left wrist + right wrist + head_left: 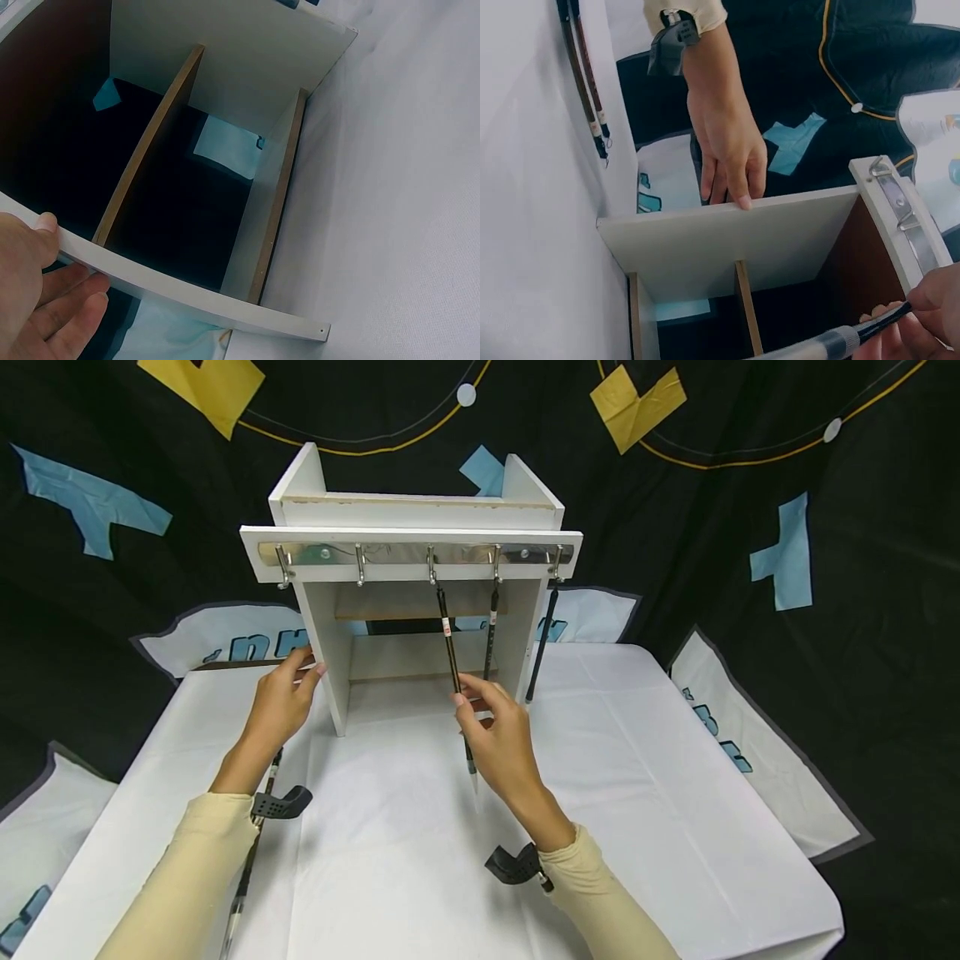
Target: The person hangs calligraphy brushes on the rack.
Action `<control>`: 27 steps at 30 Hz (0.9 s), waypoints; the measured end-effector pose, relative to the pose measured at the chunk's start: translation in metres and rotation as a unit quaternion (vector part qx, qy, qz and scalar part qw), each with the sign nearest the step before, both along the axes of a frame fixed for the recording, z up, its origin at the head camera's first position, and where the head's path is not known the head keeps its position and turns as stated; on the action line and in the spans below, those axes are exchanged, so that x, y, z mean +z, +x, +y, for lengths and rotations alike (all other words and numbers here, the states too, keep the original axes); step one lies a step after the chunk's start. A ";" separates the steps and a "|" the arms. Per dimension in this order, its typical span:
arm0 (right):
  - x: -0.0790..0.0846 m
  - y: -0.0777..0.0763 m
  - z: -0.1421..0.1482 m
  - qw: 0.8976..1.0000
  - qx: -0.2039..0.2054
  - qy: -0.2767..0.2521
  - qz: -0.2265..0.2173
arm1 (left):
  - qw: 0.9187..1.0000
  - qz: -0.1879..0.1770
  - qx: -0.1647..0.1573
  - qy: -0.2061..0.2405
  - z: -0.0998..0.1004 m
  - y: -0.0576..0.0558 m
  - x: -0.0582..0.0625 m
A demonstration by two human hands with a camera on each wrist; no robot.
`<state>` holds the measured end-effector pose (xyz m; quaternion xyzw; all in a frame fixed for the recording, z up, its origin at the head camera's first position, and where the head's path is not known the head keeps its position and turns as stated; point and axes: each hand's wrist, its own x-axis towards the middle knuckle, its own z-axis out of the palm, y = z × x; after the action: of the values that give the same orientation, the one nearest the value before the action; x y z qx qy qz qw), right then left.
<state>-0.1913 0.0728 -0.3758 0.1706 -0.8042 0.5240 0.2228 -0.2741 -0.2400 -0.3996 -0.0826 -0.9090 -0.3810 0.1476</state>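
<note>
A white wooden shelf unit [323,635] stands on the table, with a metal hook rail [390,554] across its upper front. My left hand [283,697] grips the front edge of its left side panel [187,292], thumb on one face and fingers on the other. A calligraphy brush [451,647] with a dark handle and a clear cap over its tip hangs down at the middle hook [431,564]. My right hand [495,727] pinches this brush low on its handle, between thumb and fingers. Two more dark brushes, one [491,631] and another [542,647], hang from hooks to its right.
Two brushes [585,82] lie on the white-covered table [637,793] at the left, partly under my left forearm. The two leftmost hooks [283,567] hold nothing. Behind the table hangs a black cloth [720,527] with blue and yellow tape pieces.
</note>
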 end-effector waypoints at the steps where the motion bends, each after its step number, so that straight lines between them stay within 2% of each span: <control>1: -0.001 0.000 0.000 1.000 -0.006 0.002 0.003 | 1.000 0.000 0.000 0.001 0.000 0.000 0.000; 6: -0.001 0.001 -0.001 0.999 -0.030 0.005 0.025 | 1.000 0.004 0.001 0.000 0.000 0.000 0.000; 12: -0.001 0.001 -0.002 0.999 -0.032 0.003 0.036 | 1.000 0.002 0.001 -0.001 0.000 0.000 -0.001; 27: -0.002 -0.001 -0.004 0.998 -0.044 0.011 0.032 | 1.000 0.006 -0.002 -0.001 0.000 -0.001 -0.002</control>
<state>-0.1924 0.0686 -0.3774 0.1540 -0.8089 0.4993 0.2696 -0.2754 -0.2405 -0.4012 -0.0871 -0.9081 -0.3801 0.1524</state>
